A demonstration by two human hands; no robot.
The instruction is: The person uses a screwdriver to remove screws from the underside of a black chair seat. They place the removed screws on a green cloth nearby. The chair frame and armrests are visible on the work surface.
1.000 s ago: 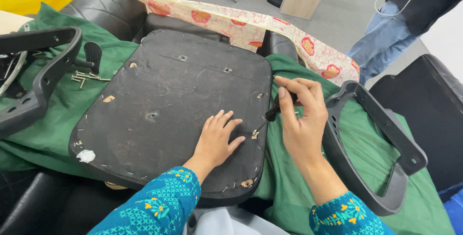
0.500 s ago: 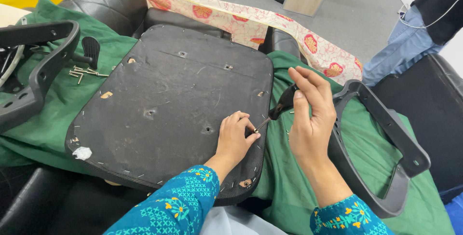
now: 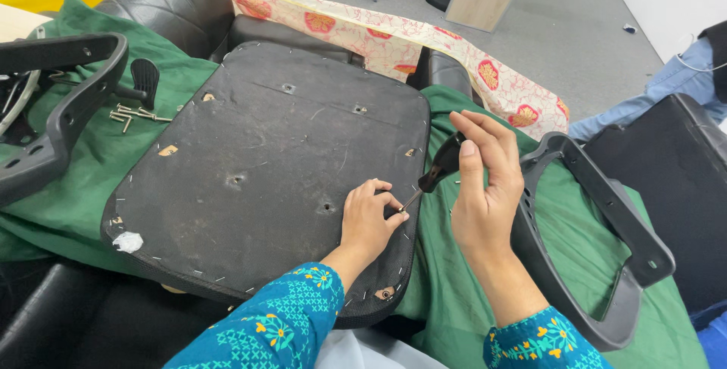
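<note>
Seat base (image 3: 265, 164), black fabric-covered underside up, lies across green cloth (image 3: 469, 293) on a dark sofa; staples dot its rim, several screw holes show on the face.

Small dark-handled tool (image 3: 438, 172), thin metal tip angled down-left toward the base's right edge. Right hand (image 3: 485, 187) holds the handle, fingers pinched together around it, thumb on the near side. Tip meets the left hand's fingertips just at the fabric near the right rim.

Left hand (image 3: 367, 221) rests on the base, fingers curled together, thumb and forefinger closed at the tool tip; whether they pinch a staple is too small to tell.

Change: 1 s back the left hand lay flat, fingers spread on the fabric, and the tool tip sat apart from it. Half a second ago the fingers had begun to curl. Now both hands converge on 1 spot at the edge. Judgement: bracing has given way to fine work at a single staple or fastener there.

Around: black plastic armrest (image 3: 606, 248) loop right of the right hand; another armrest (image 3: 60, 111) far left; loose screws (image 3: 132, 115) beside it; floral cloth (image 3: 424, 43) strip beyond the base.
</note>
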